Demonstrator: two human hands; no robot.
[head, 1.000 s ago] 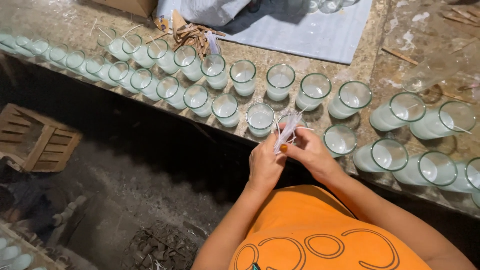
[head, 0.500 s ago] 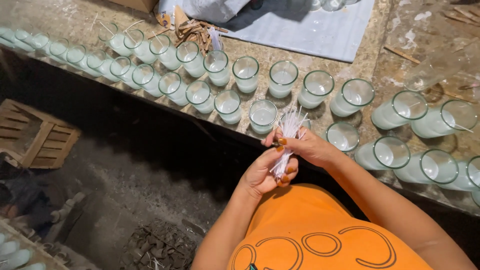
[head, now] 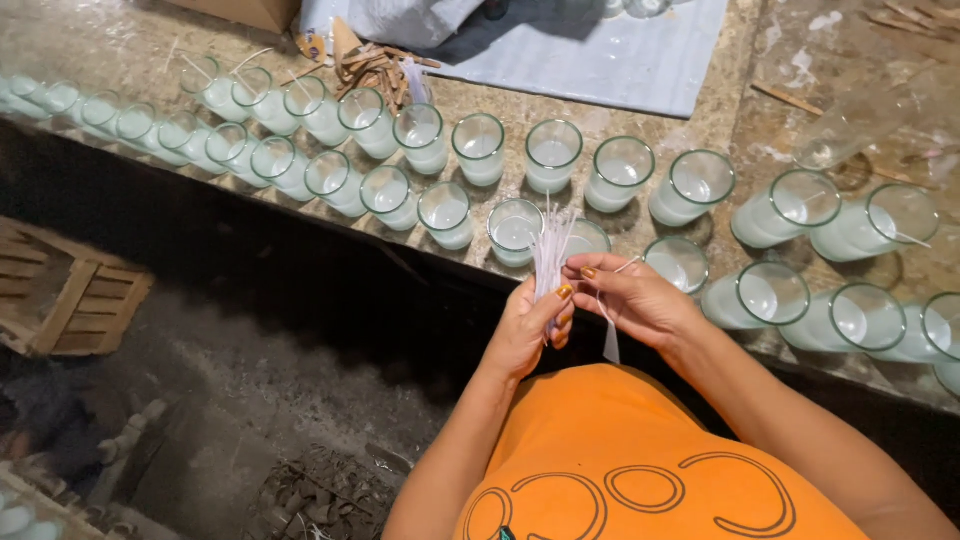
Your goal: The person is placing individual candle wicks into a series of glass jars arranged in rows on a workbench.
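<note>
Head view, hands (head: 585, 305) gripping wick bundle (head: 551, 255), bench edge (head: 330, 215) close ahead

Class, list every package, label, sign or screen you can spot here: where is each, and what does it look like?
Cardboard box: top edge, left of centre, brown, only its lower part shows.
White bag: top edge beside the box, crumpled, lying on the pale blue sheet.
No labels, signs or screens in view.

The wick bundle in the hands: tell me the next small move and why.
Probably draw one wick clear of the bundle and lower it into the nearest glass. The left hand grips the bundle upright, the right hand pinches a single strand beside it, and the glasses of pale wax just ahead show no wick, while one far right seems to have one.
</note>
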